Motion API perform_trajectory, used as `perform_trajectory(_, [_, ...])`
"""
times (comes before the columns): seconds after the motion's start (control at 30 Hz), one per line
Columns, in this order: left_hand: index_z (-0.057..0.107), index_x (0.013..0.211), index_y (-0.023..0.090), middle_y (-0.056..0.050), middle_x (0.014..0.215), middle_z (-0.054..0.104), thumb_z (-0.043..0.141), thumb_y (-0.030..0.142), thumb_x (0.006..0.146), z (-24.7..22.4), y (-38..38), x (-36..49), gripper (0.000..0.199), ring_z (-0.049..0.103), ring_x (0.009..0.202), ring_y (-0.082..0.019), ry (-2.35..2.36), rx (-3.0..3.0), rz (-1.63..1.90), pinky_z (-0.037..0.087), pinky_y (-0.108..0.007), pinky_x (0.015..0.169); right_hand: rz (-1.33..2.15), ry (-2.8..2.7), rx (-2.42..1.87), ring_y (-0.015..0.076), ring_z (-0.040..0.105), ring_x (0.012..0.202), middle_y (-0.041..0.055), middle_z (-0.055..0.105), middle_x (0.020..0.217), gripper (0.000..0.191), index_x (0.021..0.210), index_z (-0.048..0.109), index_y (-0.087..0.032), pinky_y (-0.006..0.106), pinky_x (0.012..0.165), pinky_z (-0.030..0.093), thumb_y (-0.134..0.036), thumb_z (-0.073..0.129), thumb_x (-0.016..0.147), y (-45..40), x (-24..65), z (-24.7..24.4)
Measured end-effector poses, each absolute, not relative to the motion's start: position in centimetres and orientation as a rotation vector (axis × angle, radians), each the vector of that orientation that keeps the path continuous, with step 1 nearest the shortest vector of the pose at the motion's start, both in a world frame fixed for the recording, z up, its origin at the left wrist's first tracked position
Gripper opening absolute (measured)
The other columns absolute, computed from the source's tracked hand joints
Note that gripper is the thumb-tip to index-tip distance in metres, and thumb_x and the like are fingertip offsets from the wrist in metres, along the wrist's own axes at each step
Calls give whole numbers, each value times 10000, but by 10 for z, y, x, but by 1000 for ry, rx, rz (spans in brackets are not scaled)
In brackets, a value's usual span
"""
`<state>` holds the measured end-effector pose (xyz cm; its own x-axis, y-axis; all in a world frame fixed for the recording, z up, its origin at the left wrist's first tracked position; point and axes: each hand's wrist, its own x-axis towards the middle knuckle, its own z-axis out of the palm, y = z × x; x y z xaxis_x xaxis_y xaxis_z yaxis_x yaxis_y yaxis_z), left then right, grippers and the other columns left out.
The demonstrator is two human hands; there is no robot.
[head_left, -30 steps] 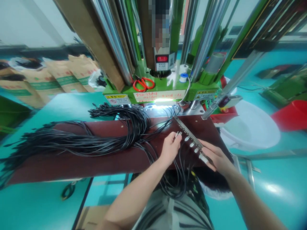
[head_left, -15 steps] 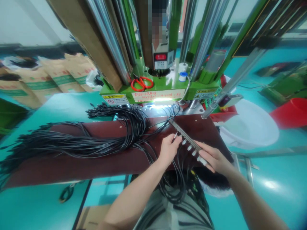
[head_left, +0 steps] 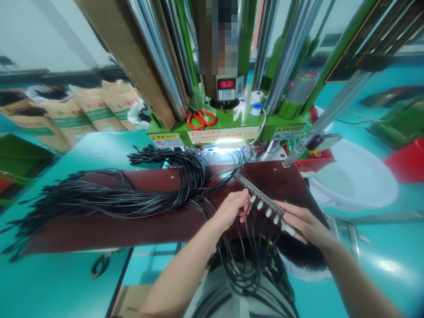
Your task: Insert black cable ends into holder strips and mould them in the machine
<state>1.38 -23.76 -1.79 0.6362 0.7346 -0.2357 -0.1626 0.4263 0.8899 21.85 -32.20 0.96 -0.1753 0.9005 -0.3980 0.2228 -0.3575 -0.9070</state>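
Observation:
A long metal bar [head_left: 261, 196] with several pale connector ends along its lower edge slants over the brown board [head_left: 109, 238]. My right hand [head_left: 304, 223] is closed around its lower right end. My left hand [head_left: 233, 207] is at the bar's left part, fingers pinched together near the connectors; what they hold is too small to make out. Black cables [head_left: 245, 269] hang in loops from the bar over my lap. A thick bundle of black cables [head_left: 132, 201] lies across the board to the left.
Ahead stands a green machine [head_left: 228, 123] with a lit metal bed. Red-handled scissors [head_left: 201, 119] and a blue-and-white spool [head_left: 256, 109] rest on it. A white tub [head_left: 364, 176] is at the right; paper sacks [head_left: 76, 115] stand at the back left.
The view has shifted slightly, moving the scene to the right. My left hand has lowered a little from the bar's edge, and its fingers have curled. My right hand keeps its grip on the bar.

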Motion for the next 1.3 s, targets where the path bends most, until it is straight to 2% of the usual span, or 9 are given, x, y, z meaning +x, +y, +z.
perform_trajectory(0.13, [324, 508, 177, 42, 468, 371, 499, 592, 756, -16, -234, 11, 514, 382, 372, -56, 642, 910, 570, 253, -174, 328, 1580, -1315, -1524, 15, 298, 341, -16, 536, 563, 525, 1322, 415, -144, 154, 329, 178, -406, 454, 870, -323, 219, 7])
perform_trajectory(0.27, [293, 502, 187, 60, 457, 301, 535, 566, 746, -14, -233, 10, 512, 358, 395, -60, 619, 854, 564, 272, -173, 330, 1585, -1322, -1511, 10, 308, 347, 17, 589, 638, 530, 1327, 407, -143, 157, 332, 186, -409, 454, 871, -323, 220, 6])
perform_trajectory(0.6, [285, 503, 188, 73, 430, 281, 543, 587, 732, -13, -233, 10, 528, 313, 360, -48, 620, 849, 539, 259, -178, 328, 1577, -1351, -1581, 17, 314, 339, -1, 571, 610, 539, 1323, 415, -145, 161, 331, 202, -414, 440, 857, -321, 217, 12])
perform_trajectory(0.83, [294, 498, 190, 86, 407, 247, 563, 587, 715, -17, -237, 10, 527, 274, 339, -39, 687, 900, 622, 236, -180, 323, 1614, -1440, -1584, 14, 349, 339, 29, 625, 761, 548, 1347, 380, -172, 167, 323, 248, -397, 431, 849, -320, 216, 12])
perform_trajectory(1.0, [319, 525, 180, 76, 427, 284, 479, 602, 768, -24, -233, 13, 513, 320, 346, -43, 692, 950, 580, 270, -181, 348, 1574, -1387, -1577, 27, 323, 324, -9, 562, 618, 582, 1323, 405, -142, 180, 314, 223, -438, 451, 823, -321, 212, 12])
perform_trajectory(1.1, [422, 637, 164, 64, 494, 360, 429, 604, 795, -21, -233, 12, 467, 323, 359, -33, 769, 937, 590, 222, -158, 343, 1524, -1320, -1618, 25, 290, 321, -24, 525, 578, 578, 1300, 415, -133, 178, 311, 185, -458, 448, 823, -324, 215, 14])
perform_trajectory(1.2, [454, 775, 182, 72, 558, 373, 501, 519, 795, -14, -237, 3, 340, 261, 373, -13, 825, 889, 698, 125, -132, 350, 1465, -1289, -1659, 27, 291, 323, -39, 493, 547, 566, 1282, 403, -129, 174, 319, 172, -464, 448, 828, -330, 228, 14])
perform_trajectory(1.3, [444, 768, 183, 79, 549, 348, 541, 431, 797, -8, -245, -8, 268, 229, 386, -9, 797, 861, 749, 108, -134, 363, 1453, -1341, -1659, 26, 292, 320, -47, 477, 555, 550, 1253, 397, -128, 179, 326, 164, -470, 452, 826, -331, 244, 11])
